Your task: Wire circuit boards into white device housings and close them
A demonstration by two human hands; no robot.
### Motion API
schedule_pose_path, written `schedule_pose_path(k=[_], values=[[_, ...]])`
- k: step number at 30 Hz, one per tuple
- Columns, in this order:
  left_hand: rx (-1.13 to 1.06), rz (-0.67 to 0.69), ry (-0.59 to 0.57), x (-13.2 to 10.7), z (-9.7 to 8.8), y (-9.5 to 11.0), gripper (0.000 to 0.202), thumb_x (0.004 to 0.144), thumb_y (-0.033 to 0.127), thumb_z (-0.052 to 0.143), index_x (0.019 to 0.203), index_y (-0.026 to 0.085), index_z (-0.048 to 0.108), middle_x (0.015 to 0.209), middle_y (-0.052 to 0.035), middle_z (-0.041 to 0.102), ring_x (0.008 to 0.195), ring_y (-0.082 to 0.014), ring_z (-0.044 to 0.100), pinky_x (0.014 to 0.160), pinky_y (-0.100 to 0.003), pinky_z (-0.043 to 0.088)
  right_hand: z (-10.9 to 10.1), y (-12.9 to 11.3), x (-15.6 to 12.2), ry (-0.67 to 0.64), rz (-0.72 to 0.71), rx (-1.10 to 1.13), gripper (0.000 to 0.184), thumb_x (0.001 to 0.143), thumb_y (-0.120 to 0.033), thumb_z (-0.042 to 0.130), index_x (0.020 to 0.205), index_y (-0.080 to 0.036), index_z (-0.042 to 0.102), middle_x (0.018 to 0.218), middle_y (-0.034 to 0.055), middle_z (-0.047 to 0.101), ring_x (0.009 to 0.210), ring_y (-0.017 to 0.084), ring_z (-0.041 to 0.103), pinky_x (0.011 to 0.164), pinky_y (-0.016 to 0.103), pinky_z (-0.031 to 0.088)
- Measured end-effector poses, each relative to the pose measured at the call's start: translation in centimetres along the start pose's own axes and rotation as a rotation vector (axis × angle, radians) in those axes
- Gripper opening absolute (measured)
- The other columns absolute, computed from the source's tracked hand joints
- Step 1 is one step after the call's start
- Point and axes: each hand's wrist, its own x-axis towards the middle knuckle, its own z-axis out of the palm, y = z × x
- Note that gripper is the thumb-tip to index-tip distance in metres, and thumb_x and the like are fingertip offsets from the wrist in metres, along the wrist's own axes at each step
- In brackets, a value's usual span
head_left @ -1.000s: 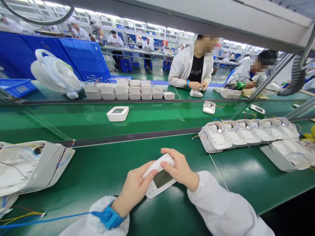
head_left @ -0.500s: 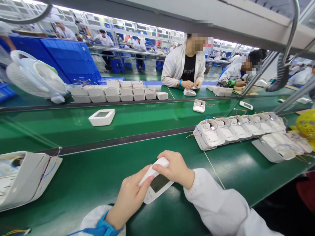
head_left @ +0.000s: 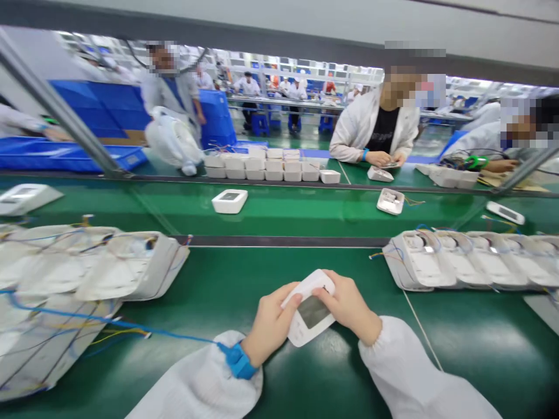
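White plastic round-cornered casing (head_left: 309, 317) with grey rectangular screen (head_left: 316, 312), held between both hands over smooth green bench top (head_left: 323, 378); bench contact: cannot tell. Left hand (head_left: 273, 319) grasping left edge, right hand (head_left: 350, 301) grasping upper right, thumbs on face. Probably light, stiff, slightly slippery; screen likely fragile. Best hold: rim, pressure off screen.

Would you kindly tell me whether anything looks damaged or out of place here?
Nothing looks spilled or plainly damaged; the held white device seems intact. One untidy spot: loose wires by the white casings at left stick out over the green bench.
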Motion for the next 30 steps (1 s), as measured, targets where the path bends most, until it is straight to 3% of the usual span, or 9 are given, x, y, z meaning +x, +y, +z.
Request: schedule_pose_path(k=[6, 10, 12, 16, 18, 21, 23, 26, 30], values=[[-0.056, 0.042, -0.016, 0.0, -0.1, 0.7, 0.033, 0.096, 0.037, 0.050, 0.117, 0.021, 0.069, 0.104, -0.0040, 0.075, 0.091, -0.0215, 0.069, 0.080, -0.031, 0.052, 0.4, 1.3, 0.2, 0.018, 0.005, 0.060, 0.042, 0.088, -0.051, 0.056, 0.114, -0.019, 0.065, 0.102, 0.0100, 0.073, 0.091, 0.029, 0.070, 0.080, 0.040, 0.053], [-0.082, 0.049, 0.014, 0.3, -0.3, -0.1, 0.033, 0.095, 0.039, 0.051, 0.114, 0.020, 0.070, 0.103, -0.0044, 0.074, 0.092, -0.0211, 0.068, 0.080, -0.029, 0.050, 0.9, 2.5, 0.4, 0.063, 0.004, 0.288, 0.054, 0.089, -0.059, 0.052, 0.123, -0.018, 0.063, 0.120, 0.0127, 0.069, 0.108, 0.029, 0.066, 0.091, 0.039, 0.053], [-0.170, 0.016, 0.100, 0.6, -0.4, -0.7, 0.037, 0.095, 0.043, 0.050, 0.114, 0.018, 0.069, 0.106, -0.0064, 0.073, 0.094, -0.0222, 0.067, 0.081, -0.030, 0.050, 1.2, 2.9, 0.5, 0.084, -0.006, 0.454, 0.062, 0.089, -0.064, 0.051, 0.130, -0.018, 0.059, 0.129, 0.0132, 0.064, 0.116, 0.030, 0.062, 0.095, 0.040, 0.052], [-0.263, -0.018, 0.252, 1.1, -0.5, -1.4, 0.042, 0.097, 0.048, 0.044, 0.122, 0.018, 0.061, 0.112, -0.0080, 0.070, 0.093, -0.0218, 0.066, 0.081, -0.032, 0.051, 2.1, 2.9, 0.4, -0.107, 0.016, 0.586, 0.056, 0.082, -0.059, 0.065, 0.120, -0.017, 0.065, 0.118, 0.0138, 0.070, 0.104, 0.031, 0.067, 0.089, 0.043, 0.055], [-0.245, 0.003, 0.218, 1.3, -0.5, -1.5, 0.041, 0.098, 0.047, 0.042, 0.124, 0.020, 0.059, 0.117, -0.0080, 0.068, 0.100, -0.0223, 0.064, 0.087, -0.034, 0.050, 2.4, 2.6, 0.1, -0.126, 0.031, 0.570, 0.045, 0.085, -0.051, 0.067, 0.113, -0.016, 0.067, 0.111, 0.0134, 0.072, 0.098, 0.030, 0.069, 0.086, 0.043, 0.056], [-0.226, 0.070, 0.162, 1.3, -0.4, -1.7, 0.044, 0.096, 0.048, 0.047, 0.130, 0.021, 0.054, 0.130, -0.0107, 0.060, 0.117, -0.0256, 0.058, 0.100, -0.040, 0.046, 2.1, 2.2, -0.3, 0.076, -0.037, 0.484, 0.039, 0.089, -0.045, 0.063, 0.116, -0.017, 0.064, 0.112, 0.0120, 0.071, 0.099, 0.027, 0.068, 0.085, 0.040, 0.055], [-0.203, 0.140, 0.170, 1.2, -0.2, -1.8, 0.060, 0.090, 0.052, 0.058, 0.140, 0.022, 0.043, 0.143, -0.0130, 0.049, 0.129, -0.0289, 0.050, 0.109, -0.045, 0.039, 1.4, 2.0, -0.6, 0.185, -0.140, 0.335, 0.038, 0.088, -0.042, 0.065, 0.120, -0.020, 0.063, 0.113, 0.0104, 0.070, 0.100, 0.026, 0.067, 0.085, 0.038, 0.055], [-0.083, 0.252, 0.163, 0.7, -0.2, -1.9, 0.089, 0.076, 0.056, 0.074, 0.147, 0.026, 0.030, 0.151, -0.0140, 0.037, 0.139, -0.0324, 0.038, 0.116, -0.051, 0.029, 0.6, 1.4, -0.9, 0.166, -0.328, 0.114, 0.038, 0.087, -0.038, 0.068, 0.121, -0.024, 0.062, 0.111, 0.0076, 0.069, 0.099, 0.025, 0.066, 0.083, 0.035, 0.054], [0.034, 0.355, 0.129, 0.3, -0.4, -1.7, 0.089, 0.069, 0.061, 0.076, 0.141, 0.026, 0.037, 0.143, -0.0143, 0.043, 0.135, -0.0324, 0.040, 0.113, -0.051, 0.032, 0.4, 0.8, -1.0, 0.133, -0.470, -0.012, 0.043, 0.089, -0.037, 0.067, 0.129, -0.025, 0.057, 0.115, 0.0074, 0.069, 0.100, 0.023, 0.067, 0.084, 0.034, 0.055]])
